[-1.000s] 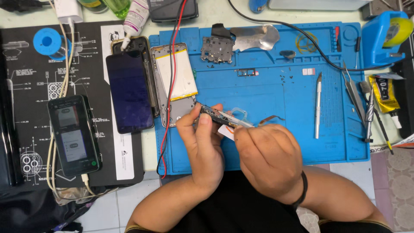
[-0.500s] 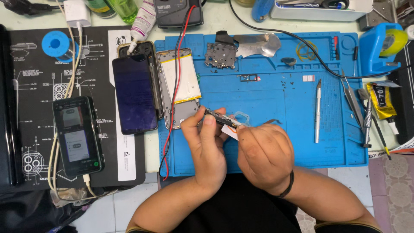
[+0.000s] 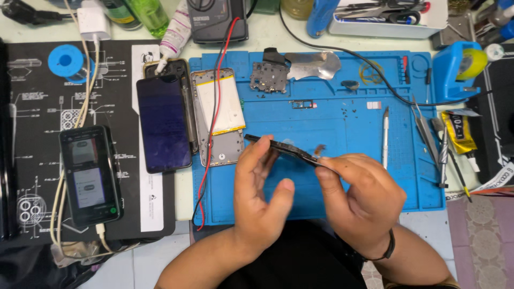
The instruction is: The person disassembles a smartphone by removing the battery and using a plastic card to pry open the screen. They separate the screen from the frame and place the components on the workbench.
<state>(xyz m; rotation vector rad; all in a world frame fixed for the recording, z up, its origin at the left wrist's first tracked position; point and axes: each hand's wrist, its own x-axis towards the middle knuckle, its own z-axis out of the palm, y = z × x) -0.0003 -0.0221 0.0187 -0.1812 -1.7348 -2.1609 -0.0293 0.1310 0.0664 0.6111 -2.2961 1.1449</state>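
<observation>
Head view. The left hand [image 3: 262, 195] and the right hand [image 3: 361, 200] worked together at 6 o'clock, above the near edge of the blue work mat [image 3: 342, 134] on the table [image 3: 267, 37]. Between them they held a thin dark phone frame [image 3: 284, 148], seen edge-on and tilted, its high end toward 10 o'clock. The left hand's fingers were curled against the frame's left part with the thumb held free; the right hand was closed on the frame's right end.

At 10 o'clock of the hands lay an opened silver phone body [image 3: 219, 115] with its pale battery, a red wire [image 3: 214, 107] running across it. Just beside it, at 9 o'clock, lay a dark screen panel [image 3: 163, 123]. Farther toward 9 o'clock a lit phone [image 3: 90, 174] rested on a black printed mat [image 3: 37, 139]. A circuit board [image 3: 269, 77] lay at 12 o'clock, and a grey pry tool [image 3: 385, 136] at 2 o'clock.
</observation>
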